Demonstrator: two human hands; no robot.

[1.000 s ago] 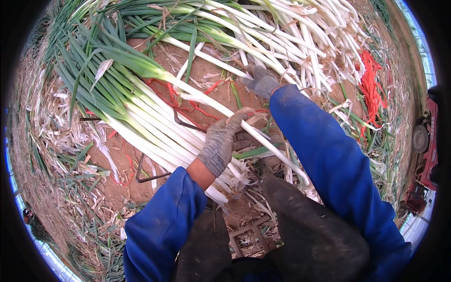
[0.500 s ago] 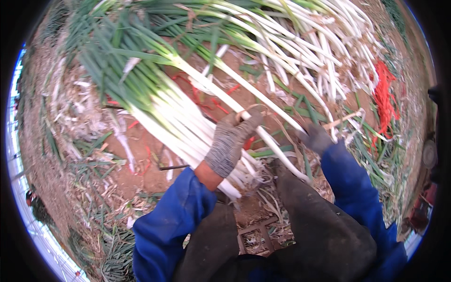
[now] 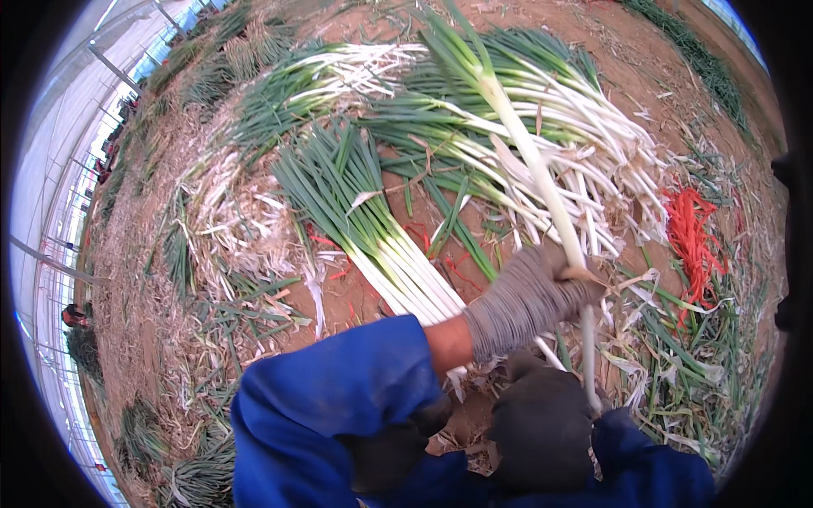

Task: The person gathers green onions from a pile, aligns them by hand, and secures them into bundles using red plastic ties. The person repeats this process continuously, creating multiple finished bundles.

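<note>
My left hand (image 3: 525,300), in a grey knit glove, is closed around a single long green onion (image 3: 517,127) and holds it raised, green top pointing away from me, white shank running down past the glove. My right hand (image 3: 542,423), in a dark glove, sits just below, beside the onion's root end (image 3: 590,385). Its fingers are hidden, so I cannot tell whether they grip. Under my left forearm lies a neat bundle of green onions (image 3: 381,245) on the soil.
A large loose pile of green onions (image 3: 593,161) lies beyond the hands. Red ties (image 3: 694,237) lie on the right. Peeled husks and leaf scraps (image 3: 220,220) cover the ground on the left and right. Another person (image 3: 72,315) is far off at the left edge.
My left hand has lifted one onion up off the bundle and turned it upright. My right hand came back from the far pile to the onion's root end near my lap.
</note>
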